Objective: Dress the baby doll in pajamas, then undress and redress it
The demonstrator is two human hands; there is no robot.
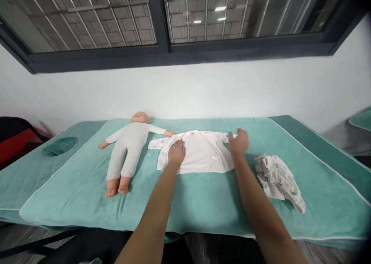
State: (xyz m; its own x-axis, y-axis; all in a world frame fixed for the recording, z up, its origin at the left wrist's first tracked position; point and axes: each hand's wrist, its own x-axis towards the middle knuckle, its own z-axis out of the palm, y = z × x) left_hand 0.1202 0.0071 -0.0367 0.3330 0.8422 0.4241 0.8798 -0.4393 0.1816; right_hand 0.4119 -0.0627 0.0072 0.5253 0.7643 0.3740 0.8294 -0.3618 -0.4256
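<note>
A small white baby shirt (pixel 203 154) lies spread flat on the green bed cover, its patterned sleeves stretched out to both sides. My left hand (pixel 176 152) rests flat on the left part of the shirt, fingers extended. Over the right sleeve is my right hand (pixel 239 142), thumb and fingers apart; it partly hides that sleeve, and whether it touches the cloth I cannot tell. To the left, a baby doll (pixel 127 148) in a white bodysuit lies on its back, arms spread, one hand close to the shirt's left sleeve.
A crumpled white patterned garment (pixel 278 179) lies right of my right arm. The green padded bed (pixel 87 202) has a face hole (pixel 59 146) at its left end. Behind it rise a white wall (pixel 203 90) and a dark-framed window (pixel 168 55). A red and black object (pixel 17 140) stands far left.
</note>
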